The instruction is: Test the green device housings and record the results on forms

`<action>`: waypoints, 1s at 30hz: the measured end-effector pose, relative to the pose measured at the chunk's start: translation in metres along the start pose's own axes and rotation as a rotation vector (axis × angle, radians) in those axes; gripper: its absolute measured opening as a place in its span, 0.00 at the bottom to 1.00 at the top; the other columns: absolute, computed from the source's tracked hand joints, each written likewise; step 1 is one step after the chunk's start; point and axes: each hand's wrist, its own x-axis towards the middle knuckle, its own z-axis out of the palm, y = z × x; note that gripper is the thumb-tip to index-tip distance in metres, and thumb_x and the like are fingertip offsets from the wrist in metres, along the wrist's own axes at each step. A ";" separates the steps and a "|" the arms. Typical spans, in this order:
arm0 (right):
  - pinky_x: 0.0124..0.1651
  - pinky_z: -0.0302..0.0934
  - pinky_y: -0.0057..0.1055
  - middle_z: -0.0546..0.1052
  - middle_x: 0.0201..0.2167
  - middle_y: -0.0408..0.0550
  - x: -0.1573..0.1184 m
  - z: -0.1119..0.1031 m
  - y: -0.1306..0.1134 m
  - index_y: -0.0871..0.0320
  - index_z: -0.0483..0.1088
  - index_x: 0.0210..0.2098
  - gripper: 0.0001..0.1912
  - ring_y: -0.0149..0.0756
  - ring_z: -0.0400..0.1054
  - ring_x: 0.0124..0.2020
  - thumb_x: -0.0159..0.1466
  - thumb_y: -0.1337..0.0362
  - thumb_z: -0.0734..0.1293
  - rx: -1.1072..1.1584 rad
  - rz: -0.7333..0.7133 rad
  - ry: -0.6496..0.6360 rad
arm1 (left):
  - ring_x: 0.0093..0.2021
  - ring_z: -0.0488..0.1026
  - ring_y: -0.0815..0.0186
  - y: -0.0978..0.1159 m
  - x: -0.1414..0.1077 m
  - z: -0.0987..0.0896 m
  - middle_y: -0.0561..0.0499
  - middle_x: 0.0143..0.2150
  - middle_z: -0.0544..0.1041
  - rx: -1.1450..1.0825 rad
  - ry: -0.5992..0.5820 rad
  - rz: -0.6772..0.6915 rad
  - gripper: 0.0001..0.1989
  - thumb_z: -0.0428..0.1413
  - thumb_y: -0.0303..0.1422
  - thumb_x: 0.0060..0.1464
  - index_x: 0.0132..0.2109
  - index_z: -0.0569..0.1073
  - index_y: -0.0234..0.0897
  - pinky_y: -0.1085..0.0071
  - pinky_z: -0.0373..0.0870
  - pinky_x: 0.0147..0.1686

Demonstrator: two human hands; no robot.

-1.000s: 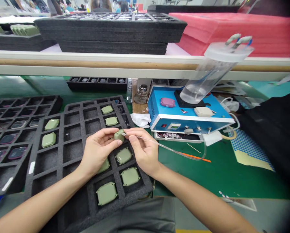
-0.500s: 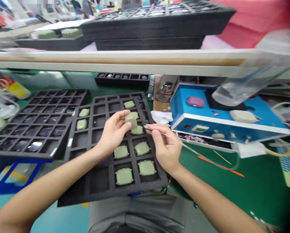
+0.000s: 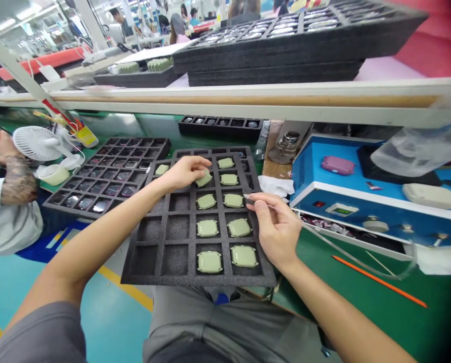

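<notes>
My left hand (image 3: 185, 172) is closed on the edge of a green watch case (image 3: 203, 178), held at a slant at a compartment in the upper part of the black foam tray (image 3: 177, 249). Its fingertips partly cover the case. In my right hand (image 3: 278, 224), a pinch holds the dark tip of a thin clear tube (image 3: 325, 237) by the tray's right edge. More green watch cases lie in the tray's two right columns, one of them (image 3: 233, 200) just left of that tip. Another green case (image 3: 162, 170) sits at the tray's upper left, behind my left forearm.
A second foam tray (image 3: 114, 169) with dark glossy pieces lies at left, near a white fan (image 3: 36, 143) and a co-worker's arm (image 3: 15, 184). On the right stand a blue control box (image 3: 304, 169) and an orange stick (image 3: 380, 281). A shelf (image 3: 248, 110) crosses above.
My left hand has carried the green watch case away from the right hand, up and left across the tray. The right hand keeps the tube tip near the tray's right edge. The view has shifted left.
</notes>
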 end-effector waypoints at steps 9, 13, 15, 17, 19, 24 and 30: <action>0.44 0.78 0.34 0.79 0.41 0.49 -0.001 -0.001 -0.003 0.56 0.78 0.41 0.09 0.33 0.76 0.40 0.68 0.59 0.68 -0.009 0.026 0.002 | 0.53 0.78 0.50 0.017 -0.025 -0.059 0.41 0.49 0.82 0.966 0.218 -0.150 0.15 0.55 0.34 0.56 0.46 0.83 0.36 0.56 0.70 0.58; 0.44 0.78 0.34 0.79 0.41 0.48 -0.002 -0.001 -0.002 0.56 0.79 0.41 0.09 0.33 0.76 0.40 0.68 0.59 0.68 -0.005 0.039 -0.005 | 0.47 0.79 0.42 0.002 -0.062 -0.075 0.36 0.40 0.82 1.240 0.158 -0.512 0.24 0.52 0.50 0.58 0.37 0.83 0.35 0.53 0.74 0.47; 0.44 0.78 0.34 0.79 0.41 0.48 -0.002 -0.001 -0.001 0.56 0.79 0.40 0.09 0.33 0.76 0.40 0.68 0.59 0.68 -0.012 0.045 -0.005 | 0.49 0.78 0.43 -0.007 -0.071 -0.070 0.36 0.44 0.82 1.256 0.155 -0.468 0.24 0.51 0.50 0.59 0.39 0.83 0.36 0.55 0.74 0.46; 0.43 0.78 0.34 0.79 0.41 0.48 -0.002 -0.002 -0.001 0.56 0.78 0.40 0.09 0.33 0.76 0.39 0.68 0.58 0.68 -0.019 0.053 0.001 | 0.52 0.77 0.45 -0.015 -0.074 -0.064 0.38 0.49 0.81 1.207 0.172 -0.393 0.21 0.54 0.48 0.57 0.43 0.82 0.37 0.59 0.73 0.46; 0.43 0.78 0.34 0.79 0.40 0.48 -0.002 -0.002 -0.001 0.57 0.78 0.40 0.10 0.33 0.76 0.39 0.68 0.58 0.68 -0.019 0.060 0.007 | 0.53 0.77 0.50 -0.023 -0.073 -0.063 0.43 0.52 0.81 1.082 0.186 -0.364 0.19 0.58 0.45 0.54 0.48 0.80 0.40 0.63 0.72 0.46; 0.41 0.77 0.31 0.79 0.40 0.48 -0.001 0.000 -0.004 0.57 0.78 0.40 0.09 0.32 0.76 0.39 0.68 0.59 0.68 -0.003 0.067 0.010 | 0.47 0.78 0.54 -0.027 -0.073 -0.070 0.47 0.48 0.82 0.905 0.296 -0.316 0.22 0.64 0.37 0.48 0.52 0.77 0.39 0.64 0.72 0.45; 0.43 0.78 0.33 0.79 0.39 0.47 -0.001 0.001 -0.007 0.56 0.76 0.42 0.08 0.34 0.78 0.40 0.69 0.59 0.67 0.028 0.021 0.061 | 0.41 0.79 0.60 0.019 -0.062 -0.007 0.46 0.41 0.83 0.394 0.444 0.090 0.12 0.64 0.35 0.50 0.42 0.81 0.35 0.65 0.74 0.45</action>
